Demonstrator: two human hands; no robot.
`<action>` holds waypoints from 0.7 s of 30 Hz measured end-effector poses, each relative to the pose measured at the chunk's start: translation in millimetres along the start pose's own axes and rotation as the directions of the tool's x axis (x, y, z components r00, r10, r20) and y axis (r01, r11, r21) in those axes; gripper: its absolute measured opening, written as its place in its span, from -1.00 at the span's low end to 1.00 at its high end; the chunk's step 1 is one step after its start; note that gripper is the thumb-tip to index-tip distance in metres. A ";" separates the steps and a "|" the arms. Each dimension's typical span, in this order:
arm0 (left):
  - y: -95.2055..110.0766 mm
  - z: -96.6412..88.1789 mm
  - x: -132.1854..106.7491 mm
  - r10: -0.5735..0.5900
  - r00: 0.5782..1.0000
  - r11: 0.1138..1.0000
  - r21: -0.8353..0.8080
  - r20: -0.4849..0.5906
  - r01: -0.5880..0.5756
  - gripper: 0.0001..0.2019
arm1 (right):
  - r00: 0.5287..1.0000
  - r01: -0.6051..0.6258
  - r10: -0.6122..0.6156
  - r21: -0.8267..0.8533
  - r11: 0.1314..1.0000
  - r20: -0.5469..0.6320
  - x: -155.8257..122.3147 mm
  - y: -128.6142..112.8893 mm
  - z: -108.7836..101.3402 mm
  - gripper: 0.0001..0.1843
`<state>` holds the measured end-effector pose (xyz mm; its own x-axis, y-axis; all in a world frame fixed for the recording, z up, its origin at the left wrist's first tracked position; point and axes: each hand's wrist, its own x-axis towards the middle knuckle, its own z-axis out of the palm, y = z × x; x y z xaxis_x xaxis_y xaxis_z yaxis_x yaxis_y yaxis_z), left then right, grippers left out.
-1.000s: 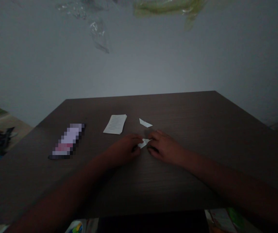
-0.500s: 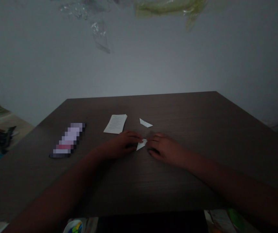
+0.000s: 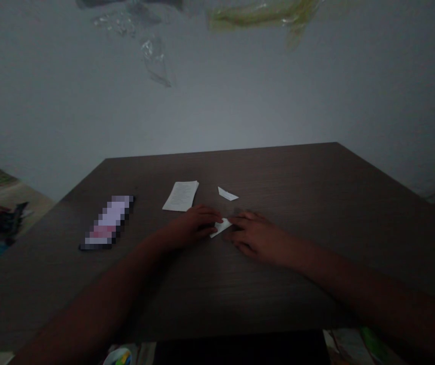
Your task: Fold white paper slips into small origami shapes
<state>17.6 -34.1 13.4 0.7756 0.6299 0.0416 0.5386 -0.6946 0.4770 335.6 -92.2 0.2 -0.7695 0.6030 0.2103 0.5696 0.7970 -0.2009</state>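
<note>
A small folded piece of white paper lies on the brown table between my two hands. My left hand holds its left side, thumb and fingertips pressed on it. At the upper right edge of the same paper, my right hand grips with its fingertips while its other fingers rest on the table. Just beyond my hands is another folded paper, narrow and pointed. A small stack of printed paper sheets sits past my left hand.
A phone with a blurred-out screen lies on the left of the table. Behind the table stands a pale wall with clear and yellow plastic at the top. Below the near edge is a tub with colourful contents.
The paper between my hands has turned a little and looks narrower, its lower tip further left. My right hand's fingers have shifted slightly over its edge. The view has tilted slightly.
</note>
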 end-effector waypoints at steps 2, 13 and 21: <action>-2.6 5.0 3.4 -0.010 1.000 1.000 0.016 -0.020 0.011 -0.71 | 1.000 -0.014 0.015 -0.028 1.000 0.012 -1.3 -5.5 -1.7 -0.60; 0.5 -1.7 0.5 -0.060 0.998 0.995 -0.083 -0.022 0.058 -0.58 | 0.993 -0.113 0.116 -0.077 0.991 0.038 0.9 -19.6 -0.1 -0.47; -0.7 -12.3 -8.0 -0.043 0.998 0.995 -0.090 0.052 0.048 -0.33 | 0.995 -0.095 0.097 -0.083 0.992 0.021 -0.5 -16.6 -0.9 -0.35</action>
<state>7.0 -34.3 23.5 0.7674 0.6407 -0.0245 0.5434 -0.6296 0.5552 326.8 -105.8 4.3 -0.7163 0.6768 0.1700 0.6623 0.7361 -0.1399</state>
